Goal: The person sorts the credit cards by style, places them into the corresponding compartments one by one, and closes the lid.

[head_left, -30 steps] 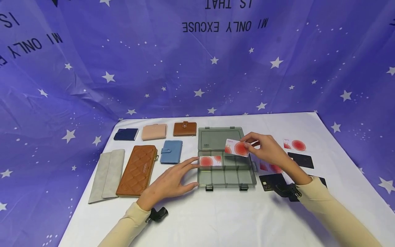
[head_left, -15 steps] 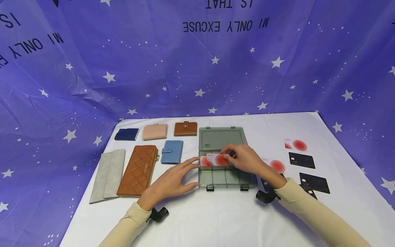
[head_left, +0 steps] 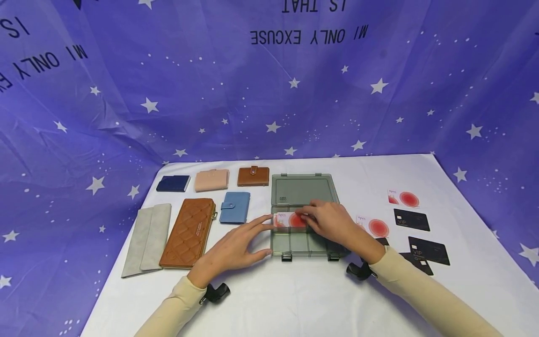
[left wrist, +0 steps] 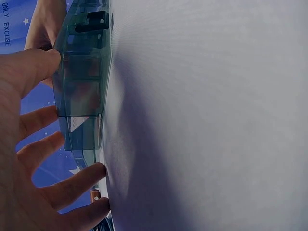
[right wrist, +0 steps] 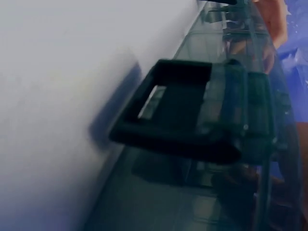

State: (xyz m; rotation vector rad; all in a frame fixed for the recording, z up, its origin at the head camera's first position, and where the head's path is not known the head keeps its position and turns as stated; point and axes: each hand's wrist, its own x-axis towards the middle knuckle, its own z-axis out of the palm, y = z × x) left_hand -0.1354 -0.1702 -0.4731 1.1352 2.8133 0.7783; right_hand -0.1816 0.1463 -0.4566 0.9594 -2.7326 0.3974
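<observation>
In the head view, a translucent grey-green compartment box [head_left: 298, 254] lies with its lid [head_left: 301, 189] folded back. My right hand [head_left: 332, 222] pinches the right end of a white-and-red card [head_left: 287, 219] over the back row of compartments. Another red card, seen there earlier, is now hidden beneath it. My left hand [head_left: 232, 243] is at the box's left side, fingers spread. The left wrist view has its thumb and fingertips against the box wall [left wrist: 79, 84]. A dark latch [right wrist: 168, 103] on the box front fills the right wrist view.
Right of the box lie red-printed cards [head_left: 403, 198] and several black cards [head_left: 429, 250]. To the left are a grey wallet [head_left: 145, 241], a quilted brown wallet [head_left: 187, 234], a blue card holder [head_left: 235, 207], and small brown [head_left: 253, 176], pink [head_left: 212, 180] and navy [head_left: 172, 183] wallets.
My right hand has carried the red-printed card leftward and down from above the box's right side to over the card in the back row. My left hand has stayed at the box's side.
</observation>
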